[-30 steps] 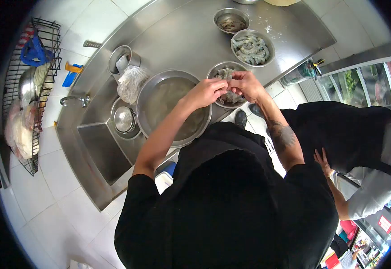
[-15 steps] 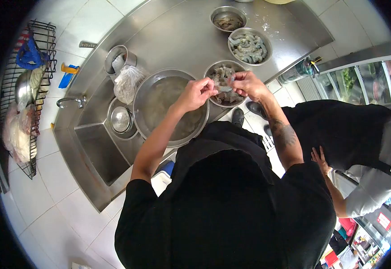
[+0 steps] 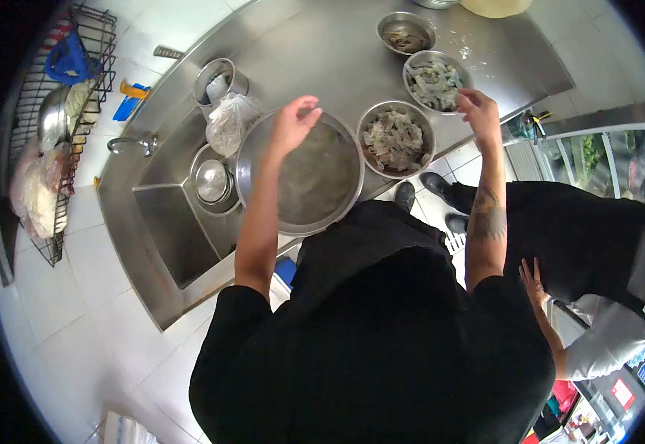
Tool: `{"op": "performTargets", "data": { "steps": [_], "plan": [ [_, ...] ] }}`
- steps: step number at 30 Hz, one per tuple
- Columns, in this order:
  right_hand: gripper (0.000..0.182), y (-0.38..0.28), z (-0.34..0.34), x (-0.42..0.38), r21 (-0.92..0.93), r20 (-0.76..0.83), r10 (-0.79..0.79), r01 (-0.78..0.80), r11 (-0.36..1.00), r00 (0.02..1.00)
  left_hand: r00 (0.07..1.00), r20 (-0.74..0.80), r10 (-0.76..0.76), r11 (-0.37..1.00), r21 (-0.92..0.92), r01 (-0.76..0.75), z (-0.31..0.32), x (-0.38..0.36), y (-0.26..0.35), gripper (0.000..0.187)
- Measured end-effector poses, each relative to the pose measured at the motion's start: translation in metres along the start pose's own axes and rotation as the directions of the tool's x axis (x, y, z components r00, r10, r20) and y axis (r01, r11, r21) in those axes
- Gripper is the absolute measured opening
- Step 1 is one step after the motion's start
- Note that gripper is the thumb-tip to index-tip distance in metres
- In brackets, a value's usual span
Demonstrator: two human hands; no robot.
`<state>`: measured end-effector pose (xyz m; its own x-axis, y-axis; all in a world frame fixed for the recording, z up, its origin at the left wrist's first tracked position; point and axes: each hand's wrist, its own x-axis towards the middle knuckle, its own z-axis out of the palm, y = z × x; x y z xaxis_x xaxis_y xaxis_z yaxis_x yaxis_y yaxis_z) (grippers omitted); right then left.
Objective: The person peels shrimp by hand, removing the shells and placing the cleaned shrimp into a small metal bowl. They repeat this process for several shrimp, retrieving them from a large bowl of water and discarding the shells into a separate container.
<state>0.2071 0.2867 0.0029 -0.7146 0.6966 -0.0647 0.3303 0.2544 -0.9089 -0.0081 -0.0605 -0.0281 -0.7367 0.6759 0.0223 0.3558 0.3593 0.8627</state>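
Observation:
My left hand [image 3: 292,127] is over the wide metal basin [image 3: 242,175] of cloudy water, fingers loosely bent and apart, with nothing visible in them. My right hand [image 3: 481,115] reaches to the edge of a bowl [image 3: 466,77] of peeled shrimp [image 3: 435,83]. Its fingers are curved and slightly apart over the rim, and I see no shrimp between them. Between my hands stands another metal bowl [image 3: 427,159], heaped with shrimp shells and heads [image 3: 394,142]. A smaller bowl [image 3: 430,46] farther back holds a little brownish matter in liquid.
A sink [image 3: 174,229] with a tap [image 3: 132,145] lies at the left. Beside the basin are a plastic bag [image 3: 228,127], a metal pot [image 3: 240,83] and a strainer [image 3: 212,181]. A wire rack [image 3: 78,140] hangs on the wall. A co-worker in a black apron [image 3: 566,229] stands close at right.
My hands have parted from over the shell bowl, where both held a translucent shrimp or shell piece. The left moved left over the basin, the right to the peeled shrimp bowl. The view shifted slightly.

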Motion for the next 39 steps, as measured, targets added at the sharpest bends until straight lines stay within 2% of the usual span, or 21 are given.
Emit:
{"op": "performTargets", "data": {
  "steps": [1, 3, 5, 6, 8, 9, 11, 12, 14, 15, 16, 17, 19, 22, 24, 26, 30, 32, 36, 38, 39],
  "plan": [
    [0.031, -0.003, 0.002, -0.007, 0.119, 0.012, 0.045, -0.046, 0.992, 0.999, 0.999, -0.03, -0.046, 0.996, 0.078, 0.048, -0.014, -0.008, -0.011, 0.033],
    [0.03, 0.002, 0.008, -0.019, 0.086, 0.092, 0.108, -0.116, 0.99, 0.99, 0.99, -0.083, -0.113, 0.978, 0.166, 0.126, -0.038, -0.034, -0.035, 0.031],
    [0.03, 0.008, 0.021, -0.033, 0.1, 0.145, 0.125, -0.14, 0.985, 0.982, 0.953, 0.004, -0.302, 0.864, 0.424, 0.272, -0.05, -0.056, -0.062, 0.034],
    [0.029, 0.015, 0.028, -0.039, 0.063, 0.196, 0.119, -0.134, 0.989, 0.973, 0.951, -0.003, -0.308, 0.861, 0.425, 0.28, -0.046, -0.067, -0.074, 0.034],
    [0.027, 0.022, 0.038, -0.049, 0.018, 0.279, 0.125, -0.135, 0.991, 0.952, 0.911, 0.132, -0.391, 0.864, 0.394, 0.313, -0.027, -0.088, -0.086, 0.035],
    [0.027, 0.021, 0.045, -0.052, 0.009, 0.304, 0.158, -0.169, 0.986, 0.939, 0.911, 0.136, -0.39, 0.866, 0.389, 0.312, -0.016, -0.096, -0.071, 0.035],
    [0.028, 0.018, 0.06, -0.056, 0.009, 0.359, 0.127, -0.14, 0.99, 0.925, 0.91, 0.211, -0.356, 0.858, 0.46, 0.229, 0.009, -0.108, -0.031, 0.032],
    [0.028, 0.014, 0.068, -0.058, -0.009, 0.376, 0.079, -0.081, 0.997, 0.923, 0.91, 0.221, -0.351, 0.862, 0.456, 0.222, 0.023, -0.114, -0.036, 0.032],
    [0.027, -0.004, 0.082, -0.065, -0.069, 0.417, 0.036, -0.008, 0.998, 0.908, 0.979, 0.075, -0.191, 0.728, 0.679, 0.09, 0.049, -0.124, -0.056, 0.031],
    [0.026, 0.0, 0.093, -0.066, -0.091, 0.431, -0.073, 0.124, 0.988, 0.899, 0.979, 0.09, -0.18, 0.733, 0.676, 0.073, 0.052, -0.122, -0.054, 0.031],
    [0.026, -0.011, 0.098, -0.071, -0.109, 0.455, -0.042, 0.103, 0.989, 0.89, 0.95, 0.097, -0.298, 0.691, 0.708, 0.145, 0.051, -0.119, -0.05, 0.029],
    [0.027, -0.003, 0.11, -0.07, -0.111, 0.485, -0.135, 0.214, 0.97, 0.864, 0.907, 0.099, -0.41, 0.639, 0.741, 0.208, 0.05, -0.116, -0.046, 0.028],
    [0.024, -0.03, 0.121, -0.083, -0.148, 0.541, -0.104, 0.216, 0.965, 0.835, 0.917, 0.121, -0.381, 0.687, 0.7, 0.193, 0.039, -0.115, -0.044, 0.025],
    [0.022, -0.024, 0.159, -0.101, -0.153, 0.576, -0.23, 0.38, 0.912, 0.784, 0.937, 0.197, -0.289, 0.84, 0.522, 0.149, 0.016, -0.113, -0.061, 0.023],
    [0.023, -0.028, 0.174, -0.119, -0.085, 0.524, -0.457, 0.578, 0.812, 0.719, 0.859, 0.229, -0.458, 0.888, 0.167, 0.429, 0.001, -0.105, -0.031, 0.026],
    [0.026, -0.031, 0.193, -0.128, -0.128, 0.504, -0.578, 0.718, 0.684, 0.641, 0.879, 0.249, -0.407, 0.913, 0.081, 0.4, -0.014, -0.102, -0.026, 0.028],
    [0.028, -0.044, 0.21, -0.13, -0.145, 0.404, -0.706, 0.803, 0.578, 0.581, 0.916, 0.229, -0.328, 0.921, -0.137, 0.364, -0.022, -0.097, 0.007, 0.033],
    [0.025, -0.055, 0.208, -0.127, -0.128, 0.54, -0.677, 0.844, 0.522, 0.5, 0.927, 0.225, -0.3, 0.936, -0.121, 0.332, -0.029, -0.095, 0.039, 0.036],
    [0.019, -0.057, 0.216, -0.12, -0.054, 0.54, -0.694, 0.842, 0.537, 0.477, 0.942, 0.195, -0.272, 0.949, -0.109, 0.297, -0.031, -0.093, 0.055, 0.04],
    [0.015, -0.051, 0.215, -0.113, -0.122, 0.536, -0.704, 0.868, 0.481, 0.466, 0.954, 0.217, -0.207, 0.959, 0.24, 0.153, -0.038, -0.089, 0.061, 0.041],
    [0.014, -0.047, 0.218, -0.114, -0.195, 0.515, -0.698, 0.861, 0.469, 0.497, 0.979, 0.088, -0.183, 0.982, -0.029, 0.186, -0.023, -0.093, 0.052, 0.033]
  ]
}}
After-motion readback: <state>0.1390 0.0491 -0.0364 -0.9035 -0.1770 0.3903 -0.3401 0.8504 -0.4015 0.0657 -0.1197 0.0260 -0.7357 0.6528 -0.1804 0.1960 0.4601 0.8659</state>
